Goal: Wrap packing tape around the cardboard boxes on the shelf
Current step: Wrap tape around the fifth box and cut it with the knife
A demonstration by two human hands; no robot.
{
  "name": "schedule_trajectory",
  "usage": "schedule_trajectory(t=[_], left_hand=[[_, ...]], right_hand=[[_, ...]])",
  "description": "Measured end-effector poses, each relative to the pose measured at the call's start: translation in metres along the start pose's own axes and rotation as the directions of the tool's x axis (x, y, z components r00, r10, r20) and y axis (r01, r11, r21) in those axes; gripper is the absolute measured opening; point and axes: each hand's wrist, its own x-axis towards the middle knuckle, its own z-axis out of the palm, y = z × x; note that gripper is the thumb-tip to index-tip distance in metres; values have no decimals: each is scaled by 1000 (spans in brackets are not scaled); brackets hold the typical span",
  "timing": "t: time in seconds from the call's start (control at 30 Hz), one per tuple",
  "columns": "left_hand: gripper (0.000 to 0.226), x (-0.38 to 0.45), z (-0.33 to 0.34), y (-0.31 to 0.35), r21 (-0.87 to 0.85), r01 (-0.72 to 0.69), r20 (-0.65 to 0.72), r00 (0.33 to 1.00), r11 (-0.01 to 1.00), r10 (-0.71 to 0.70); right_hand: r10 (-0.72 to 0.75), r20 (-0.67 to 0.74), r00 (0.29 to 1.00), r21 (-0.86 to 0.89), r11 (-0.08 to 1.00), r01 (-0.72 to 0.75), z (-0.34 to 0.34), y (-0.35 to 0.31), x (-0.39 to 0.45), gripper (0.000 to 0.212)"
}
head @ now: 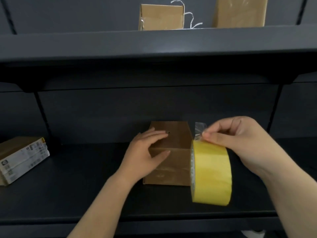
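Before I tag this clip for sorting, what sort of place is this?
Probably a stockroom or packing area: dark metal shelving holds several cardboard boxes, a labelled parcel lies at the left, and a roll of yellow packing tape stands by the box being handled.

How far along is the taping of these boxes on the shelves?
Done: two upper-shelf boxes look taped. In hand: left hand steadies the middle box; right hand peels the tape end off the yellow roll. Left: this box, perhaps the labelled parcel.

Matt brown cardboard box [171,162], smooth glossy yellow plastic tape roll [211,174], matt dark shelf [85,186].
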Motion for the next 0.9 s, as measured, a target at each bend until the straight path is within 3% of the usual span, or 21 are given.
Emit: schedule_trajectory(t=[0.07, 0.1, 0.17, 0.23, 0.27, 0.33, 0.43, 0.6, 0.73, 0.9], left_hand=[[12, -15, -4, 16, -197, -139, -234, 968, 970, 91], [16, -24, -4, 28, -301, -199, -270, 956, 933, 117], [20, -43, 2, 45, -426, -234, -141, 971, 874, 192], [31, -56, 12, 53, -398, -177, 58, 974, 900, 217], [35, -61, 15, 54, -399, -134, 111, 975, 907, 193], [29, -66, 15, 55, -496, -39, 85, 992, 868, 93], [27, -68, 8, 60, -708, 170, 102, 985, 685, -139], [23, -64, -5, 65, -808, 363, 271, 929, 465, -253], [31, -55, -8, 56, -784, 392, 238, 906, 481, -351], [28, -48, -2, 55, -786, 405, 242, 897, 467, -371]], right_hand=[[15, 1, 1000, -14, 1000, -15, 8, 3, 2, 23], [9, -9, 1000, -3, 1000, -9, 13, 4, 3, 20], [-9, -63, 998, 51, 999, 12, 24, 7, 6, 9], [-2, -92, 996, 90, 996, 10, 34, 8, 10, 6], [4, -76, 997, 93, 996, 3, 38, 6, 13, 8], [22, -12, 1000, 84, 996, -21, 43, 4, 21, 12], [169, 33, 985, 194, 966, -172, 41, 9, 47, 11], [240, -203, 949, 227, 955, -193, 33, 34, 120, 9], [273, -176, 946, 55, 962, -267, 36, 58, 169, 33], [306, -171, 937, -68, 945, -321, 36, 75, 198, 28]])
